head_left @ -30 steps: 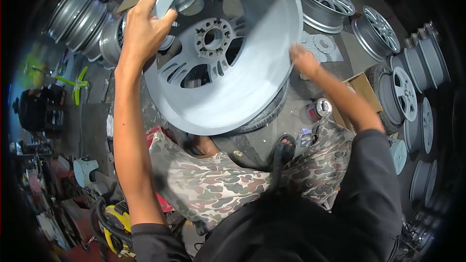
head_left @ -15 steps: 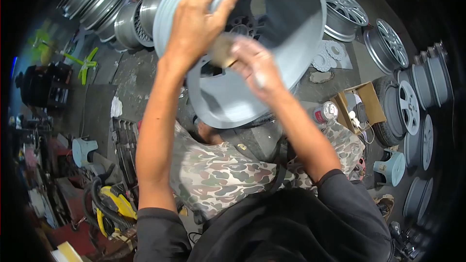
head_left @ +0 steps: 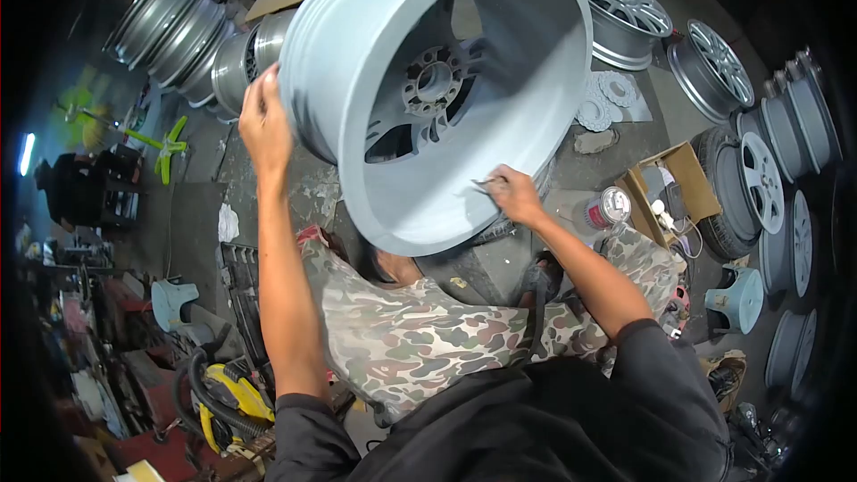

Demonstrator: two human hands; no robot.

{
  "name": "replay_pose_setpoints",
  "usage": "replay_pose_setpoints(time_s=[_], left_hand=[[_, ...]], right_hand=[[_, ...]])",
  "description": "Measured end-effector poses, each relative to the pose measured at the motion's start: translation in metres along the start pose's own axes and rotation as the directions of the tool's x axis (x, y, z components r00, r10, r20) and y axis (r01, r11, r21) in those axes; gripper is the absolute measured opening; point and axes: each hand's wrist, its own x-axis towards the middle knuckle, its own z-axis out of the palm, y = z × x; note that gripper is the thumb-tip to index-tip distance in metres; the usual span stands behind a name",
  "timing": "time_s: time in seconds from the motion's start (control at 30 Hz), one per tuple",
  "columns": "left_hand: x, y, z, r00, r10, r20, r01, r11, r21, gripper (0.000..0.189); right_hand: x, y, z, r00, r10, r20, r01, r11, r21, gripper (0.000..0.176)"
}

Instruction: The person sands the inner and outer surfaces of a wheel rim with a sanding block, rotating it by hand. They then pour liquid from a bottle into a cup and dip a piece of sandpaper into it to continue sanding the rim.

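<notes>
A large grey primed wheel rim (head_left: 393,178) is tilted up in front of me, its open barrel facing me and the hub and spokes showing inside. My left hand (head_left: 264,120) grips the rim's outer left edge and holds it up. My right hand (head_left: 511,192) presses a small thin sheet, probably sandpaper (head_left: 485,184), against the inner wall of the barrel near its lower right lip. The rim rests over a dark tyre (head_left: 509,225) below it. My knees in camouflage shorts (head_left: 428,330) are under the rim.
Silver rims (head_left: 174,31) are stacked at the upper left, more rims (head_left: 625,9) at the top right and several along the right edge (head_left: 777,178). A tin can (head_left: 608,207) and an open cardboard box (head_left: 671,183) sit right of me. A yellow machine (head_left: 223,397) lies lower left.
The rim has turned more upright. My left hand moved from the top lip down to the outer left edge. My right hand moved from the upper barrel to the lower right inner wall.
</notes>
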Motion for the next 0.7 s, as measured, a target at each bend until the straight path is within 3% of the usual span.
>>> replay_pose_setpoints(time_s=[0.1,0.17,0.23,0.27,0.3,0.33,0.37,0.4,0.43,0.47,0.5,0.57,0.6,0.7], left_hand=[[-0.004,-0.058,-0.013,0.998,-0.071,-0.002,0.070,0.988,0.137,0.040],[-0.009,-0.094,-0.022,0.992,-0.125,0.032,0.119,0.980,0.159,0.043],[-0.016,-0.117,-0.028,0.940,-0.317,0.127,0.299,0.944,0.138,0.056],[-0.017,-0.113,-0.028,0.939,-0.314,0.141,0.293,0.944,0.151,0.056],[-0.021,-0.108,-0.027,0.875,-0.430,0.222,0.418,0.903,0.100,0.065],[-0.026,-0.107,-0.025,0.788,-0.536,0.303,0.546,0.836,0.060,0.074],[-0.030,-0.112,-0.023,0.777,-0.549,0.310,0.556,0.828,0.073,0.074],[-0.030,-0.117,-0.023,0.775,-0.531,0.343,0.541,0.838,0.073,0.081],[-0.028,-0.123,-0.022,0.776,-0.509,0.372,0.524,0.849,0.068,0.088],[-0.026,-0.127,-0.023,0.777,-0.487,0.398,0.507,0.860,0.062,0.096],[-0.022,-0.130,-0.021,0.777,-0.492,0.393,0.509,0.858,0.067,0.096],[-0.018,-0.137,-0.013,0.649,-0.654,0.388,0.725,0.687,-0.056,0.100],[-0.020,-0.145,-0.007,0.696,-0.644,0.317,0.688,0.724,-0.040,0.095],[-0.014,-0.189,-0.010,0.653,-0.657,0.377,0.680,0.727,0.088,0.088]], right_hand=[[0.031,-0.014,0.048,0.961,-0.270,0.051,0.274,0.956,-0.104,0.015],[0.038,-0.040,0.071,0.956,-0.228,0.182,0.248,0.964,-0.099,0.016],[0.045,-0.042,0.129,0.954,-0.136,0.267,0.189,0.965,-0.184,0.027],[0.044,-0.053,0.156,0.967,-0.210,0.144,0.220,0.974,-0.056,0.028],[0.046,-0.069,0.182,0.965,-0.264,0.013,0.262,0.963,0.065,0.028],[0.054,-0.110,0.185,0.975,-0.223,-0.014,0.218,0.936,0.276,0.027],[0.065,-0.151,0.188,0.960,-0.236,-0.152,0.281,0.834,0.475,0.023],[0.078,-0.198,0.164,0.978,-0.183,-0.101,0.207,0.780,0.590,0.018],[0.091,-0.231,0.149,0.944,-0.160,-0.289,0.317,0.684,0.657,0.021],[0.101,-0.258,0.129,0.982,0.074,-0.175,0.093,0.617,0.782,0.019],[0.100,-0.274,0.110,0.983,0.072,-0.168,0.089,0.614,0.784,0.019],[0.080,-0.280,0.077,0.995,0.090,-0.052,0.006,0.453,0.892,0.023],[0.056,-0.265,0.086,0.997,0.011,-0.075,0.058,0.520,0.852,0.025],[0.000,-0.159,0.127,0.937,-0.345,-0.051,0.306,0.743,0.596,0.035]])
